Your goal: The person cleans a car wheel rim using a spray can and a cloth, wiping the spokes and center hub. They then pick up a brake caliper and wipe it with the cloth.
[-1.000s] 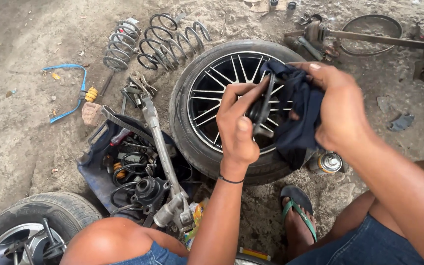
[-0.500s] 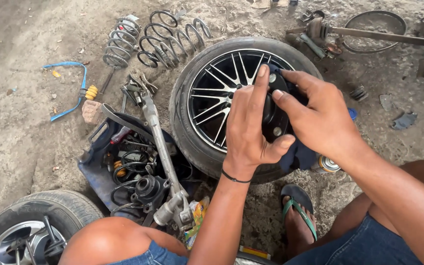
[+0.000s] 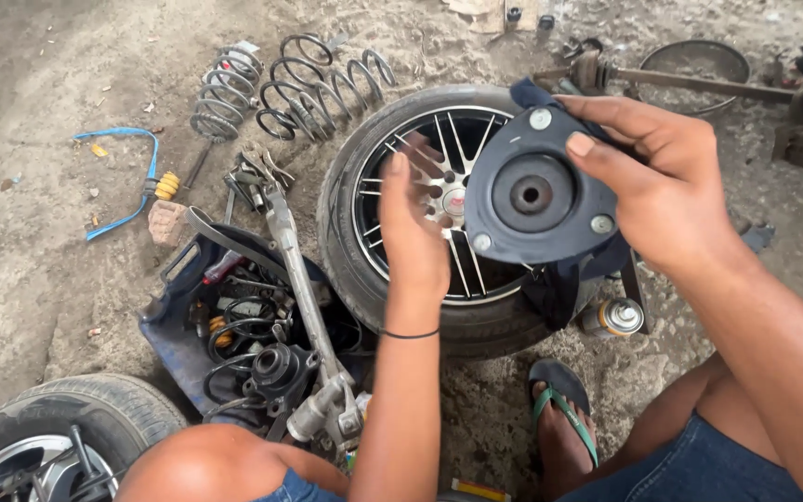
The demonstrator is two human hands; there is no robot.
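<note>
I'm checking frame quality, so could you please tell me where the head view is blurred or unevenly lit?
Head view: the left hand is motion-blurred at its fingers; the black round mount in the right hand is sharp; light is soft and even, with no glare; the wheel and coil springs stay in focus.

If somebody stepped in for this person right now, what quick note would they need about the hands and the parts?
Right hand: holds a round black mount plate with a dark cloth behind it.
Left hand: open, empty, beside the plate, not touching it.
Below lies a wheel flat on the dirt; coil springs behind it, a blue tool bin to the left, a spray can by the sandalled foot.
Plate face looks clean; it is fitted to nothing yet.
</note>
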